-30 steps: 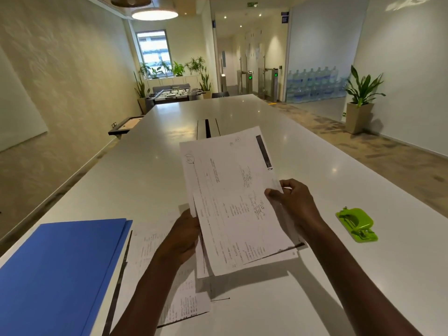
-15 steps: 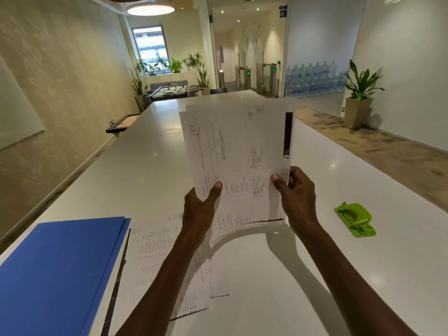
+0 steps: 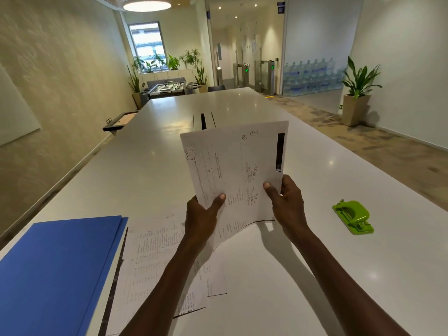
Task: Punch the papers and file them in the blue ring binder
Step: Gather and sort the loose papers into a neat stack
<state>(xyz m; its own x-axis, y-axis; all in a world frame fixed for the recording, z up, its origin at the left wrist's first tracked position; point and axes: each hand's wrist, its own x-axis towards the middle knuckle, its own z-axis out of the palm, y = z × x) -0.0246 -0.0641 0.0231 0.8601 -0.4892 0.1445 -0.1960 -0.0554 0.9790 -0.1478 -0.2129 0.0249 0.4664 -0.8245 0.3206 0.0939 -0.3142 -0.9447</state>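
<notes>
Blue card ring binder (image 3: 55,272): cut off by left & bottom edges, rings not visible, closed cover hides inside. Loose printed white sheets on table (image 3: 155,260): partly under left forearm & binder edge, text too small to read. Held stack of white printed papers (image 3: 232,170): sheet count can't tell; print too small bar a circled "59". Fingers of left hand (image 3: 201,214) & right hand (image 3: 287,202) hidden behind stack, only thumbs show. Lime green plastic hole punch (image 3: 352,217): slot not visible.
</notes>
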